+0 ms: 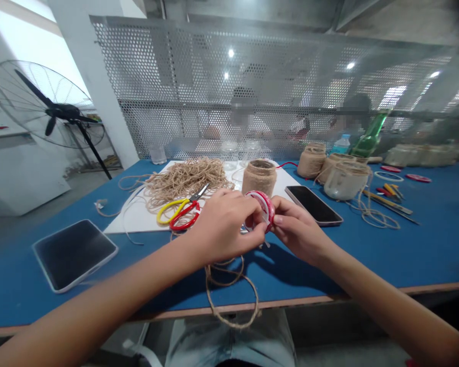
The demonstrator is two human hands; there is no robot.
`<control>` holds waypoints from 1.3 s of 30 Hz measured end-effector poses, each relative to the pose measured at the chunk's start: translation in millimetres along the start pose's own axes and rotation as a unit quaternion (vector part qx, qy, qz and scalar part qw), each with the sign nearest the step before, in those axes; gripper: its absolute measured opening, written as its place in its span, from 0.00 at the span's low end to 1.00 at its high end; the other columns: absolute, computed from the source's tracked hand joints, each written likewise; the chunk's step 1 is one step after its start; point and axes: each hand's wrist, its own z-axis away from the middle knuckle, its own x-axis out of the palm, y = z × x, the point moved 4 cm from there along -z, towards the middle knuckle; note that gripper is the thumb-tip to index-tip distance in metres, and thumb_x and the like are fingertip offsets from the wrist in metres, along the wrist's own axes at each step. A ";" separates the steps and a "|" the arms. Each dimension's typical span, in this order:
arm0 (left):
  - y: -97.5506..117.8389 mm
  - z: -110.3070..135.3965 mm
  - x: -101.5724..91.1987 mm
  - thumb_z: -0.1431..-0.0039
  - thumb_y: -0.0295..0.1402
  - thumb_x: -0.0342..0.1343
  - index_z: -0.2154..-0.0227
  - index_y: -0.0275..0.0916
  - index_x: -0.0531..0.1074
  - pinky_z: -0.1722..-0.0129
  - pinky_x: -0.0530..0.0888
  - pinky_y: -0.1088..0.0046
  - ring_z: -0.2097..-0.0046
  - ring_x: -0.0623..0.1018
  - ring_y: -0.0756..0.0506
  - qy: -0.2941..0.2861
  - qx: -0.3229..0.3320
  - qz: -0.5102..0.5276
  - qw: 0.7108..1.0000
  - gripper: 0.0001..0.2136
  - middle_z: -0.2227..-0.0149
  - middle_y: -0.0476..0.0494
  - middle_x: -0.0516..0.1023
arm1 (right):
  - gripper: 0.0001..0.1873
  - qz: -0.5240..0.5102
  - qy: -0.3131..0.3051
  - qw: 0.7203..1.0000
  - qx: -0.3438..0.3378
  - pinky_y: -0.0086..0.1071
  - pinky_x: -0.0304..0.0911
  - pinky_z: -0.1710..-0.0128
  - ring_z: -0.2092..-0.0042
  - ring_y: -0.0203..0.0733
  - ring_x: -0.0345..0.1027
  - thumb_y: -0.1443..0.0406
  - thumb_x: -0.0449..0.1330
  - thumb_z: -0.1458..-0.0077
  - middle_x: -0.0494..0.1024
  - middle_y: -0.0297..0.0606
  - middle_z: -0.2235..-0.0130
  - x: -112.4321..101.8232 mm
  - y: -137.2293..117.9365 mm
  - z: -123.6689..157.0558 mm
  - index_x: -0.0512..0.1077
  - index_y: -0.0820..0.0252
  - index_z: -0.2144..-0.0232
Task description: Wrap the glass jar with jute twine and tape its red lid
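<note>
My left hand (224, 224) and my right hand (296, 229) meet over the blue table (424, 244). Together they pinch a small red and white roll of tape (260, 205), held upright between the fingertips. A loop of jute twine (229, 290) hangs below my hands and over the table's front edge. Just behind the roll stands a jar wrapped in twine (259, 177). Yellow and red scissors (181, 210) lie to the left of my left hand.
A heap of loose twine (183, 181) lies on a white sheet (137, 216). There is a tablet (74, 253) at the left and a phone (313, 205) at the right. Further right are more wrapped jars (344, 178), a green bottle (369, 137) and small tools (390, 196). A perforated screen (176, 76) closes the far side.
</note>
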 end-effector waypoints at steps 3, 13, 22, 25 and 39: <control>0.2 -0.6 0.5 0.46 0.32 0.49 0.75 0.37 0.68 0.62 0.62 0.70 0.69 0.68 0.50 -0.010 0.015 0.002 1.000 0.06 0.74 0.50 0.72 | 0.02 0.008 0.002 1.000 -0.001 0.24 0.53 0.75 0.73 0.30 0.56 0.66 0.58 0.49 0.65 0.30 0.73 -0.8 0.1 0.5 0.68 0.59 0.72; -0.7 -1.0 1.5 0.48 0.30 0.49 0.78 0.37 0.67 0.67 0.63 0.72 0.70 0.68 0.50 0.004 0.032 -0.009 0.999 0.06 0.76 0.49 0.71 | 0.02 0.016 -0.018 1.000 -0.011 0.26 0.58 0.65 0.67 0.31 0.61 0.68 0.56 0.46 0.67 0.31 0.71 0.5 -1.0 1.2 0.68 0.60 0.70; 2.8 0.0 4.4 0.46 0.31 0.47 0.75 0.37 0.67 0.70 0.65 0.73 0.70 0.68 0.48 -0.011 0.055 -0.103 0.993 0.07 0.74 0.46 0.72 | 0.03 0.071 0.004 0.997 -0.013 0.28 0.56 0.64 0.67 0.33 0.58 0.66 0.56 0.46 0.65 0.31 0.70 -1.6 3.1 3.3 0.66 0.59 0.70; 3.1 1.4 6.9 0.46 0.30 0.46 0.74 0.37 0.67 0.69 0.66 0.72 0.69 0.69 0.47 -0.013 0.049 -0.118 0.992 0.06 0.74 0.45 0.72 | 0.03 0.076 0.006 0.997 -0.015 0.28 0.56 0.63 0.66 0.34 0.58 0.65 0.56 0.45 0.65 0.32 0.69 -1.9 4.3 3.1 0.66 0.59 0.69; 2.3 0.9 4.0 0.46 0.30 0.46 0.75 0.36 0.67 0.69 0.65 0.73 0.69 0.67 0.48 -0.007 0.024 -0.067 0.997 0.07 0.74 0.45 0.70 | 0.03 0.034 0.000 0.999 -0.002 0.26 0.56 0.68 0.70 0.32 0.57 0.66 0.57 0.47 0.64 0.31 0.71 -0.8 1.6 2.4 0.66 0.59 0.70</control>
